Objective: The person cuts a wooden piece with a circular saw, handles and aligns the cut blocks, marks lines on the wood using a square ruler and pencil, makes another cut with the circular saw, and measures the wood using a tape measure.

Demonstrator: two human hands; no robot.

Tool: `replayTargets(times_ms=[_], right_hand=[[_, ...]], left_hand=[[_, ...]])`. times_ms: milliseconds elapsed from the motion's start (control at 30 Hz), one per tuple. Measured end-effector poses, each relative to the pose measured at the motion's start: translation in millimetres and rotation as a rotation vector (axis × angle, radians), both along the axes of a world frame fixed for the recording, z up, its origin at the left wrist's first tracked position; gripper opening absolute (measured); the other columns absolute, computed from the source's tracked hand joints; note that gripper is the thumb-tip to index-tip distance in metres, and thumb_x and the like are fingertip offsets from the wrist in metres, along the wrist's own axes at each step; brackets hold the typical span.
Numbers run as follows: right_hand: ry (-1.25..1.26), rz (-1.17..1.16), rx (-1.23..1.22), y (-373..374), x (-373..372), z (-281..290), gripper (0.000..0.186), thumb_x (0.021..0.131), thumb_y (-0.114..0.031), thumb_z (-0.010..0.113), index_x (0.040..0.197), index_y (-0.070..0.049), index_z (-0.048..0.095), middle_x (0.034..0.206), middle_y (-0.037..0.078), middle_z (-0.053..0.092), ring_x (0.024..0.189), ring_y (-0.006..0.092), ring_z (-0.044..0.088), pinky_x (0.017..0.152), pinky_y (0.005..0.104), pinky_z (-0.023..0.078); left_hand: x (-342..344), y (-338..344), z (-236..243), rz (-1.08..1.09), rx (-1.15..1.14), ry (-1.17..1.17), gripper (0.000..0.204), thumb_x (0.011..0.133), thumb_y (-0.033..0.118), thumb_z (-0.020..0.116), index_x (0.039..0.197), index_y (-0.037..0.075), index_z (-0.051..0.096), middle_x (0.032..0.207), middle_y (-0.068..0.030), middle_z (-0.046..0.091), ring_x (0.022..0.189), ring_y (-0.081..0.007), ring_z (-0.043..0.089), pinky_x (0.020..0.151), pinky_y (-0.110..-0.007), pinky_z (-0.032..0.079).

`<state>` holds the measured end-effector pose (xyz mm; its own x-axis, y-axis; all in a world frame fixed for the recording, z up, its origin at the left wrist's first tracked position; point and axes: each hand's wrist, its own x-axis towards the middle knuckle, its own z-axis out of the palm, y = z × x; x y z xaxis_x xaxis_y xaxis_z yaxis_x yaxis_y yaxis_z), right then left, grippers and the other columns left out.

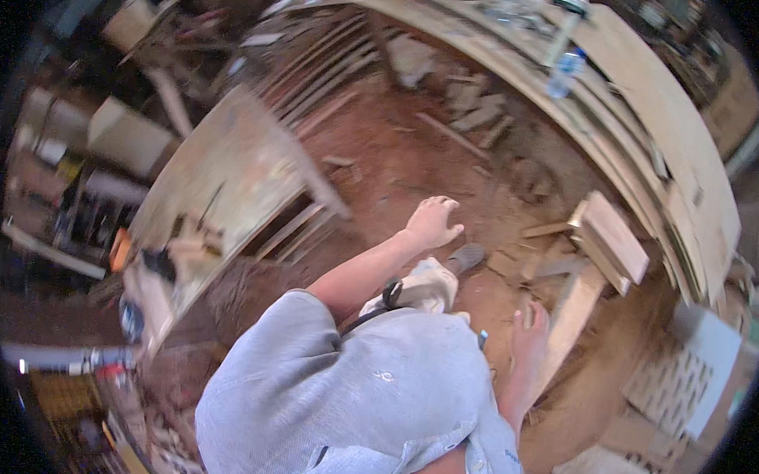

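Observation:
My left hand point(433, 222) is open over the dirt floor, fingers loosely bent and apart, near my shoe point(467, 257); it holds nothing. My right hand point(530, 328) hangs open beside a long pale timber point(574, 317), slightly blurred; whether it touches the timber I cannot tell. Several short light boards point(610, 240) are stacked at the upper end of that timber.
A large dusty panel on a work table point(196, 170) stands to the left. Long stacked sheets point(694, 217) with a plastic bottle point(564, 74) line the right. Wood scraps point(474, 106) lie on the reddish floor point(359, 126). A perforated white panel point(680, 369) is at lower right.

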<state>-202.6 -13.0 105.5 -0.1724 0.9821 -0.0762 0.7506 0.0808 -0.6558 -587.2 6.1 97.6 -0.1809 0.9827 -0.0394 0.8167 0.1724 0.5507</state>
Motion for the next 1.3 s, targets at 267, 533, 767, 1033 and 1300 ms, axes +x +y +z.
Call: replayTargets(times_ms=[267, 533, 767, 1033, 1300], right_hand=[[0.084, 0.539, -0.119, -49, -133, 0, 0.045, 0.092, -0.024, 0.079, 0.133, -0.009, 0.068, 0.142, 0.018, 0.064, 0.138, 0.0373, 0.055, 0.118, 0.0489, 0.043], [0.094, 0.719, -0.051, -107, -218, 9, 0.046, 0.090, -0.024, 0.080, 0.132, -0.007, 0.070, 0.134, 0.018, 0.069, 0.129, 0.0354, 0.064, 0.111, 0.0449, 0.050], [-0.006, 0.726, -0.137, -141, -291, 27, 0.049, 0.091, -0.024, 0.080, 0.135, -0.006, 0.068, 0.137, 0.020, 0.068, 0.132, 0.0384, 0.060, 0.114, 0.0481, 0.046], [-0.094, 0.666, -0.158, -166, -375, 38, 0.047, 0.092, -0.027, 0.079, 0.133, -0.008, 0.069, 0.136, 0.020, 0.068, 0.132, 0.0392, 0.060, 0.114, 0.0479, 0.046], [-0.140, 0.557, -0.103, -179, -404, 29, 0.043, 0.092, -0.027, 0.079, 0.130, -0.007, 0.072, 0.131, 0.018, 0.072, 0.120, 0.0340, 0.068, 0.101, 0.0434, 0.054]], left_hand=[[-113, -376, -9, 0.891, -0.138, -0.136, 0.060, 0.088, 0.047, 0.078, 0.130, 0.004, 0.072, 0.130, -0.0221, 0.073, 0.125, -0.0370, 0.068, 0.109, -0.046, 0.053], [-153, -540, -25, 1.376, 0.070, -0.140, 0.054, 0.086, 0.044, 0.084, 0.118, 0.002, 0.076, 0.110, -0.0193, 0.079, 0.103, -0.0326, 0.076, 0.094, -0.042, 0.059], [-319, -581, -53, 1.758, 0.260, -0.244, 0.070, 0.080, 0.054, 0.088, 0.114, -0.005, 0.074, 0.107, -0.0206, 0.078, 0.103, -0.0318, 0.075, 0.091, -0.041, 0.057], [-498, -592, -72, 2.017, 0.068, -0.398, 0.089, 0.078, 0.064, 0.085, 0.124, -0.011, 0.070, 0.136, -0.0311, 0.068, 0.120, -0.0355, 0.071, 0.102, -0.045, 0.055], [-492, -580, -64, 1.829, 0.673, -0.946, 0.051, 0.093, 0.008, 0.068, 0.142, -0.002, 0.056, 0.123, -0.0194, 0.071, 0.106, -0.0353, 0.074, 0.090, -0.044, 0.062]])
